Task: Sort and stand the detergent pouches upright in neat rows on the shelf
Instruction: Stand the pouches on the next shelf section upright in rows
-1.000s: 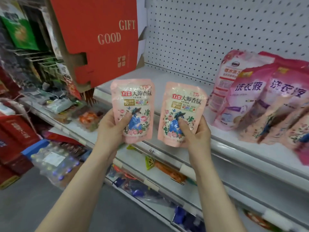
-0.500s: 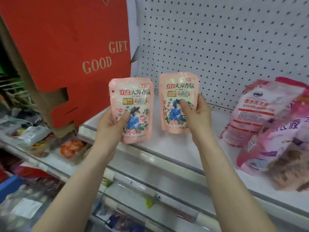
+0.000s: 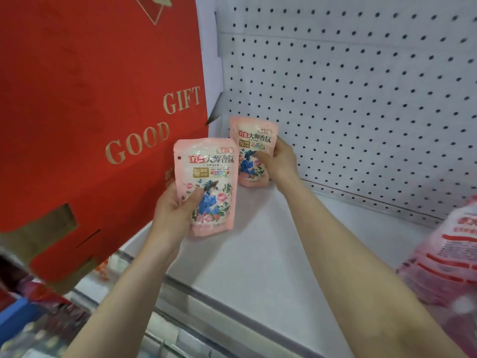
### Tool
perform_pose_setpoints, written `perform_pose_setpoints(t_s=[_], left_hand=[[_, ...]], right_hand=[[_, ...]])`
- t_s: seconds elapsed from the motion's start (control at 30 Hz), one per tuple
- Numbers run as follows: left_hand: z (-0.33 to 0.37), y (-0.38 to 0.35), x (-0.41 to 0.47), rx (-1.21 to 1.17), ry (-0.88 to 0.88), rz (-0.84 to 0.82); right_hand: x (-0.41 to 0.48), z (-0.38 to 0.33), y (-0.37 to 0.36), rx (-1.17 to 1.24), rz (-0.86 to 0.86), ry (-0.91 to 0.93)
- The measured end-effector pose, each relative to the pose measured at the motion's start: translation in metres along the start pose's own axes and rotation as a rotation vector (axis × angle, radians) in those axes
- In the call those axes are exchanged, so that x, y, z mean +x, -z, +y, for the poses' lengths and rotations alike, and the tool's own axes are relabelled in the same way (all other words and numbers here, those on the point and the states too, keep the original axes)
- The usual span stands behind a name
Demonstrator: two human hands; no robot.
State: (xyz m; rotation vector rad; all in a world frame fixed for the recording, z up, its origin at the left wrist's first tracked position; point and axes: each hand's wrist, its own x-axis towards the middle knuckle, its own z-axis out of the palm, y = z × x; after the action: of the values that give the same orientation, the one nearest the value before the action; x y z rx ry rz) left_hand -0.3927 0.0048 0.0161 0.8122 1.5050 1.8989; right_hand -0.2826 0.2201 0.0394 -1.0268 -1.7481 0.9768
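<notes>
Pink pouch upright at back-left corner of shelf, gripped by right hand; left hand grips second pouch near its left edge; bigger blurred bags at right edge.

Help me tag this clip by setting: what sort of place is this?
Most likely a shop aisle. A white shelf backed by pegboard, a printed pouch in the left hand, a matching pouch in the right hand, and a red box lettered GOOD GIFT all suggest retail stock.
</notes>
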Motion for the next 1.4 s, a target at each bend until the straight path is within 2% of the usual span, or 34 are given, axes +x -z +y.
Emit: perform_pose_setpoints(t_s=[0.37, 0.43, 0.5, 0.53, 0.57, 0.6, 0.67, 0.7, 0.73, 0.83, 0.97, 1.03, 1.2, 1.4], left_hand=[[-0.014, 0.004, 0.032, 0.024, 0.020, -0.089], [-0.017, 0.004, 0.035, 0.056, 0.026, -0.109], [-0.019, 0.001, 0.038, 0.070, 0.034, -0.122], [-0.019, -0.001, 0.040, 0.080, 0.039, -0.128], [-0.018, -0.004, 0.041, 0.090, 0.045, -0.136], [-0.017, -0.007, 0.043, 0.092, 0.050, -0.150], [-0.015, -0.012, 0.047, 0.092, 0.055, -0.187], [-0.014, -0.014, 0.050, 0.101, 0.060, -0.207], [-0.014, -0.016, 0.053, 0.118, 0.064, -0.223], [-0.019, -0.023, 0.062, 0.215, 0.028, -0.165], [-0.027, -0.029, 0.070, 0.411, -0.154, -0.102], [-0.031, -0.031, 0.073, 0.597, -0.221, -0.131], [-0.037, -0.037, 0.078, 0.962, -0.242, -0.331], [-0.037, -0.036, 0.081, 1.028, -0.227, -0.322]], right_hand=[[0.017, 0.002, -0.022, -0.001, 0.023, 0.016], [0.010, -0.013, -0.009, 0.020, 0.180, 0.112], [-0.001, -0.037, 0.004, 0.052, 0.348, 0.286], [-0.006, -0.049, 0.010, 0.040, 0.338, 0.362], [-0.011, -0.058, 0.016, -0.009, 0.241, 0.411], [-0.014, -0.065, 0.020, -0.089, 0.074, 0.416], [-0.021, -0.069, 0.025, -0.247, -0.290, 0.311], [-0.023, -0.068, 0.027, -0.259, -0.402, 0.250], [-0.023, -0.066, 0.029, -0.226, -0.441, 0.209], [-0.016, -0.057, 0.024, -0.217, -0.306, 0.229], [0.001, -0.048, 0.011, -0.268, -0.138, 0.286], [0.011, -0.043, 0.006, -0.323, -0.081, 0.312], [0.027, -0.038, -0.005, -0.557, -0.021, 0.464], [0.031, -0.031, -0.006, -0.674, 0.020, 0.553]])
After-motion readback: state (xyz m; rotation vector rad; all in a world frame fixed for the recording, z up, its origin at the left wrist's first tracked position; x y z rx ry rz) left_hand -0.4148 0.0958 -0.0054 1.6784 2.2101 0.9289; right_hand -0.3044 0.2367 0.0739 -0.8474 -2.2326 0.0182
